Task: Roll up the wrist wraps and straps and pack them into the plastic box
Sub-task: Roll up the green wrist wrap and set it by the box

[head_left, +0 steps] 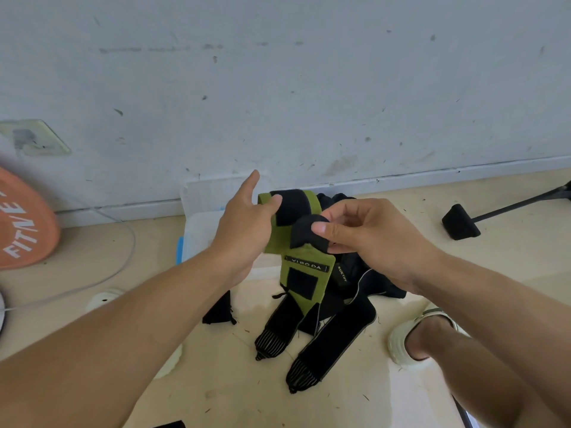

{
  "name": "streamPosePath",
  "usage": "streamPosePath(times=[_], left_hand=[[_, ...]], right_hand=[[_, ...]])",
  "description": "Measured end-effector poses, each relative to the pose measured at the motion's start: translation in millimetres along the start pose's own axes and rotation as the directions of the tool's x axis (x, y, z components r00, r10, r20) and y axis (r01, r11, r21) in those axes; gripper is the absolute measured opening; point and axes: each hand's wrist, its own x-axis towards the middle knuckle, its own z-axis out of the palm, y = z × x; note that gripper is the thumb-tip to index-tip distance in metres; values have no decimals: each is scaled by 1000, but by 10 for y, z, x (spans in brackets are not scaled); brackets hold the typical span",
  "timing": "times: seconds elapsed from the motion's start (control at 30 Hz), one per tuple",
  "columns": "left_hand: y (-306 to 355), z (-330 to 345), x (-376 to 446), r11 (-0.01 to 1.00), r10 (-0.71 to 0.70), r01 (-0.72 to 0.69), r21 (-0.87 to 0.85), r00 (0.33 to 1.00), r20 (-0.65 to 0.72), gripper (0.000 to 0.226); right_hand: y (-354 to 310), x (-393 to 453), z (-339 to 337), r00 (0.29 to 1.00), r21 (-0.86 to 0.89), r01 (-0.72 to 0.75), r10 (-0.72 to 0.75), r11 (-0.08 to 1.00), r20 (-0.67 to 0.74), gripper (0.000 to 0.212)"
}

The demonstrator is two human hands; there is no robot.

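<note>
The clear plastic box (200, 230) sits on the floor behind both hands, contents hidden, while the left hand (247, 230) pinches the green-and-black wrist wrap (304, 273) upper end and the right hand (367, 236) pinches its rolled black end.

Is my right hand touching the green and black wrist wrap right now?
Touching. The head view shows the right hand pinching the green and black wrist wrap at its rolled black end.

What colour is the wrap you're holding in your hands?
Green with black patches: the wrist wrap, held by the left hand and right hand, seen in the head view.
</note>
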Motion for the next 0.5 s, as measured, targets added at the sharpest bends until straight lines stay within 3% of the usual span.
streamPosePath(times=[0.1, 0.2, 0.5], left_hand=[[23, 28, -26, 998, 63, -62, -27, 996, 59, 82], [41, 43, -39, 993, 106, -102, -52, 991, 87, 85], [66, 72, -87, 980, 192, -182, -78, 970, 147, 73]], right_hand=[[23, 24, 20, 999, -11, 3, -3, 1000, -45, 18], [24, 48, 33, 992, -73, 20, -29, 997, -123, 8], [31, 73, -4, 967, -98, 57, -80, 994, -243, 8]])
